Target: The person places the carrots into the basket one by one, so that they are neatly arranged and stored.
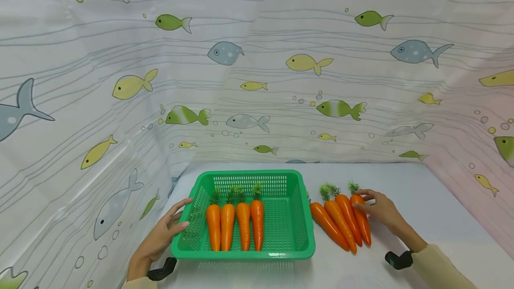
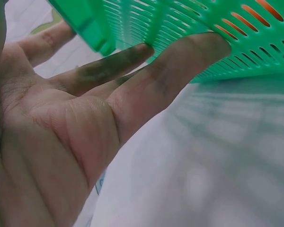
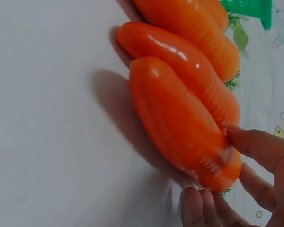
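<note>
My right hand holds the thick leafy end of the rightmost orange carrot, which lies on the table. In the right wrist view, the thumb is on one side of that carrot and the fingertips on the other. Several more carrots lie beside it, green tops toward the back. My left hand touches the left side of a green plastic basket; in the left wrist view its fingers extend against the slotted wall. Inside the basket, several carrots stand in a row, tops backward.
A white table carries the basket and the loose carrots. Bare basket floor shows right of the row inside. Behind and at both sides hangs a white sheet printed with fish.
</note>
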`<state>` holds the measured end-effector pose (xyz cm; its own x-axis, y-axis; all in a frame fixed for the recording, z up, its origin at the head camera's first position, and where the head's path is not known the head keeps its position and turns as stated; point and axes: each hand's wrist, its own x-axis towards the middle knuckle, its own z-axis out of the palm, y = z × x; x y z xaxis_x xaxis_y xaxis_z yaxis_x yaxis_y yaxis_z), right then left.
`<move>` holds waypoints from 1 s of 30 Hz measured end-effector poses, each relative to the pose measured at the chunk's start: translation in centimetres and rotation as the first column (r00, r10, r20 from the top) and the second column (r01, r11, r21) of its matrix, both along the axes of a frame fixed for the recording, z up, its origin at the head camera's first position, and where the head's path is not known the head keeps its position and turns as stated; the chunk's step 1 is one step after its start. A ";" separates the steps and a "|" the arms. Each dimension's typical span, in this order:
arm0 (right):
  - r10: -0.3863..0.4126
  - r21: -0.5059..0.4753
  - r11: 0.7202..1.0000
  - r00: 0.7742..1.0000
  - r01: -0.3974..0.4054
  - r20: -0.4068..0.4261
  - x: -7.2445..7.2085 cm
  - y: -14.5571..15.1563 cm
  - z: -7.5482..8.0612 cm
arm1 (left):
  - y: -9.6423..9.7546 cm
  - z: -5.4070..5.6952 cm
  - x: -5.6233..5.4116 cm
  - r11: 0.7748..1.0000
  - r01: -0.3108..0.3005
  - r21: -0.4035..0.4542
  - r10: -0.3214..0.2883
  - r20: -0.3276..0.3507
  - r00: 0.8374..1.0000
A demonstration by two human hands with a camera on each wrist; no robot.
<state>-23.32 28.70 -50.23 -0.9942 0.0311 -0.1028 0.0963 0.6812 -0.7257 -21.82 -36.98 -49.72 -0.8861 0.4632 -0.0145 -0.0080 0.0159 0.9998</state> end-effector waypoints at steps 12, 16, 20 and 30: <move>0.026 -0.017 1.000 0.997 -0.025 0.074 -0.3 0.4 -0.1 | 0.0 -0.2 0.3 1.000 -0.017 0.002 0.017 0.000 1.000; 0.021 -0.008 1.000 0.998 -0.020 0.055 -0.2 0.6 -0.1 | 0.0 -0.3 0.2 1.000 -0.013 0.008 0.013 -0.008 1.000; 0.018 0.005 1.000 0.999 -0.018 0.047 -0.2 0.9 0.1 | 0.0 -0.2 0.1 1.000 -0.027 -0.002 0.027 -0.015 1.000; 0.002 0.072 0.997 1.000 -0.004 0.018 0.1 1.9 0.2 | 0.1 -0.2 0.1 0.999 -0.037 -0.003 0.037 -0.002 0.999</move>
<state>-23.24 30.55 -50.01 -0.9924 0.0361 -0.1179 0.1065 0.7323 -0.6726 -21.73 -36.87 -49.96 -0.9025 0.4304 -0.0142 -0.0067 0.0190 0.9998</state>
